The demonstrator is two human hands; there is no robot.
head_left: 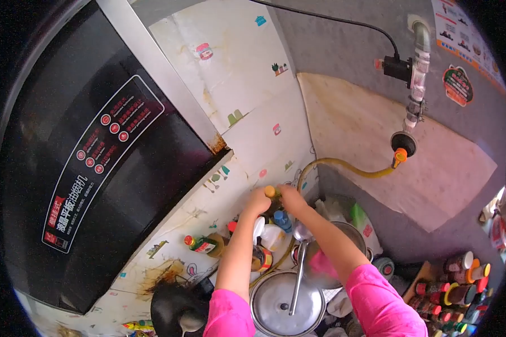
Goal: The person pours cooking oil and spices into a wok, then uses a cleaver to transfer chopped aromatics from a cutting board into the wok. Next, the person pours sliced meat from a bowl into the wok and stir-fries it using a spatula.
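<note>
Both arms, in pink sleeves, reach forward to the corner where the walls meet. My left hand (258, 201) is closed beside a yellow cap (270, 191); what its fingers hold is too small to make out. Close on the right of the cap, my right hand (289, 196) has its fingers bent, and their tips are hard to see. Below the hands are a blue-capped bottle (282, 221), a white container (272, 237) and a bottle with a red and green cap (199, 243) on the left.
A metal lid (287, 303) with a long-handled ladle (299, 275) across it lies between my forearms. A black wok (171, 306) is at lower left, under the range hood (95, 157). Several jars (460, 295) stand at lower right. A yellow hose (343, 164) runs along the wall.
</note>
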